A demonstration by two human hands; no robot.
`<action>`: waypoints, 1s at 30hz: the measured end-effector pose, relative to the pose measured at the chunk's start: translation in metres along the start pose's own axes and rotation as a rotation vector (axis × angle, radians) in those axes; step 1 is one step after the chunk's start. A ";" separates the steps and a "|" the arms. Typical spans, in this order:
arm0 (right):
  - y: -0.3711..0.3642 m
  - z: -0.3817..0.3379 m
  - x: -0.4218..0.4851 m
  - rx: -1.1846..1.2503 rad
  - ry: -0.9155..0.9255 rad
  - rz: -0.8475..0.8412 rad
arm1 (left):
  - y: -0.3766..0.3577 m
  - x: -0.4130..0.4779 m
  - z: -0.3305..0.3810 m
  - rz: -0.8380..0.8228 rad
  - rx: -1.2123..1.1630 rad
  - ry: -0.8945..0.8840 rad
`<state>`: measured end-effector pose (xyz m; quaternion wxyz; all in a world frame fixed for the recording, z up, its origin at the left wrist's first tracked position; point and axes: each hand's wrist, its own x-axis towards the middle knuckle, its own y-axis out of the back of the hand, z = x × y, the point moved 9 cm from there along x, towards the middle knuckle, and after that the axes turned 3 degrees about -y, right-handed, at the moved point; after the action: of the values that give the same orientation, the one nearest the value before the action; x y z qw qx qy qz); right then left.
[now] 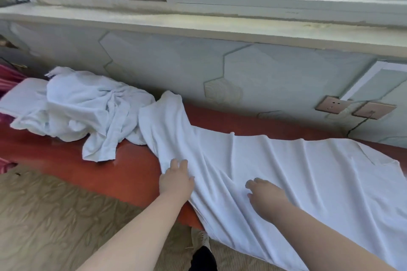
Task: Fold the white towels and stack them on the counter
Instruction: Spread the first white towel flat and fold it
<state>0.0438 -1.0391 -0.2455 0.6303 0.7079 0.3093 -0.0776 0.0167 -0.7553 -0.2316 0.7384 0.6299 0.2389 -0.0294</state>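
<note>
1. Spread towel (275, 171): laid lengthwise along red counter (110, 167), rumpled, near edge draped over the front.
2. Heap of towels (88, 112): crumpled at counter's left end, touching item 1, not yet folded.
3. Left hand (176, 179): flat, fingers straight, pressing towel's left border.
4. Right hand (267, 196): palm down on cloth, fingers loosely spread, pinching nothing.
5. Handling, judged: light, limp, thin, no stiffness; likely to slide on smooth counter; best pinched at 2 corners of 1 short edge.
</note>
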 end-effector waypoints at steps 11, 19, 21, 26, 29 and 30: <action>0.044 -0.109 0.139 0.181 -0.056 0.042 | 0.067 0.134 -0.112 0.102 -0.029 0.032; 0.046 -0.147 0.205 0.475 -0.247 0.019 | 0.116 0.215 -0.167 0.188 -0.276 0.233; 0.045 -0.158 0.216 0.495 -0.257 0.005 | 0.122 0.230 -0.164 0.151 -0.328 0.158; 0.046 -0.182 0.234 0.537 -0.233 -0.068 | 0.124 0.221 -0.153 0.163 -0.646 0.011; 0.047 -0.196 0.229 0.561 -0.182 -0.101 | 0.109 0.190 -0.167 0.113 -0.910 0.121; 0.051 -0.202 0.224 0.546 -0.140 -0.081 | 0.101 0.176 -0.173 0.057 -0.952 0.140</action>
<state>0.1927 -0.7742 -0.2753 0.4326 0.8314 0.2607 -0.2318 0.1522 -0.5256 -0.2234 0.9274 0.2286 0.2577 0.1460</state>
